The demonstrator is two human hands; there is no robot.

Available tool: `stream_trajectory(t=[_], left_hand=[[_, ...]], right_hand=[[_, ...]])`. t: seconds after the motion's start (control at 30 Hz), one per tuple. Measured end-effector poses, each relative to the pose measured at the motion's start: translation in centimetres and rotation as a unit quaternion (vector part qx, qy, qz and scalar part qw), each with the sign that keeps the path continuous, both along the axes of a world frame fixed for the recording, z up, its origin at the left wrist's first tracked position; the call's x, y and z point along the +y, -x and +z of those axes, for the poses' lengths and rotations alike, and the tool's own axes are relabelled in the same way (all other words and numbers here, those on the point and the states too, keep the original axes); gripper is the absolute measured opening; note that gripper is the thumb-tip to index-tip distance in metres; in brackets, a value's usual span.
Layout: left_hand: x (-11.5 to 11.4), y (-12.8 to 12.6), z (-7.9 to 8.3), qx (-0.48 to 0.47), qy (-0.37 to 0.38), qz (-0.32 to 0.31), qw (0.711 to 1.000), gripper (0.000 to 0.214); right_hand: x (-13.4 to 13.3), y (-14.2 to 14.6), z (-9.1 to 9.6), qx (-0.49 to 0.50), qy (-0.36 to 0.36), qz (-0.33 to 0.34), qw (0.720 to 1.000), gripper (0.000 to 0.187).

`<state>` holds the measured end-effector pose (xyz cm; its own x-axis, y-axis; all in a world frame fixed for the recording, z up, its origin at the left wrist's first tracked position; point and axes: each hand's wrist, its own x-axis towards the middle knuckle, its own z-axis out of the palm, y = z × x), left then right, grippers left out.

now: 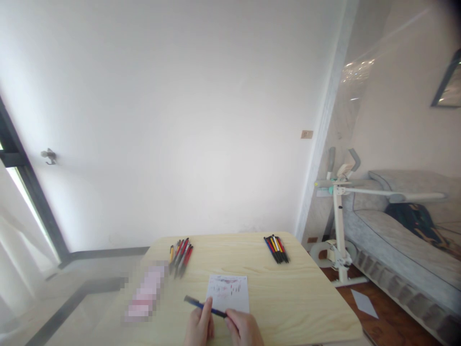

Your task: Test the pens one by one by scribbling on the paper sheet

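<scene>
A blue pen with dark ends (198, 303) lies slantwise across both hands, just over the lower part of a marked sheet of white paper (228, 290). My left hand (200, 325) is closed round its middle, thumb on top. My right hand (244, 328) pinches the pen's black right end between thumb and fingers. The paper carries scribbles and short coloured strokes. Toward the table's far left lies a loose group of pens (182, 257), red, grey and yellow. A tighter bundle of pens (276, 249), blue, yellow, white and red with black ends, rests at the far right.
The pale wooden table (288, 302) stands before a white wall (201, 120). A pixelated pink patch (147, 290) covers something at the table's left side. To the right are a white exercise bike (338, 221) and a grey sofa (406, 240).
</scene>
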<state>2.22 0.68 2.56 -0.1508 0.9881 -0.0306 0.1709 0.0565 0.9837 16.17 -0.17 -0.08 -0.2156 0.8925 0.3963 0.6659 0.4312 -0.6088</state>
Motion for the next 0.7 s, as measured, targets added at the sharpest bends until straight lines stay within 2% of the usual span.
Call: stream_trajectory(t=[0.23, 0.43, 0.57, 0.7], left_hand=[[0.0, -0.1, 0.2, -0.005, 0.009, 0.0, 1.0, 0.066], [0.1, 0.0, -0.2, -0.02, 0.009, -0.001, 1.0, 0.065], [0.1, 0.0, -0.3, -0.027, 0.013, -0.003, 1.0, 0.064], [0.2, 0.0, -0.6, -0.038, 0.02, 0.006, 0.999, 0.063]], right_hand=[[-0.2, 0.0, -0.1, -0.012, -0.008, -0.004, 1.0, 0.033], [-0.5, -0.1, 1.9, 0.0, 0.052, 0.004, 0.999, 0.02], [-0.6, -0.2, 3.0, 0.032, 0.061, 0.024, 0.997, 0.031], [-0.4, -0.1, 2.6, 0.023, 0.063, 0.023, 0.997, 0.036]])
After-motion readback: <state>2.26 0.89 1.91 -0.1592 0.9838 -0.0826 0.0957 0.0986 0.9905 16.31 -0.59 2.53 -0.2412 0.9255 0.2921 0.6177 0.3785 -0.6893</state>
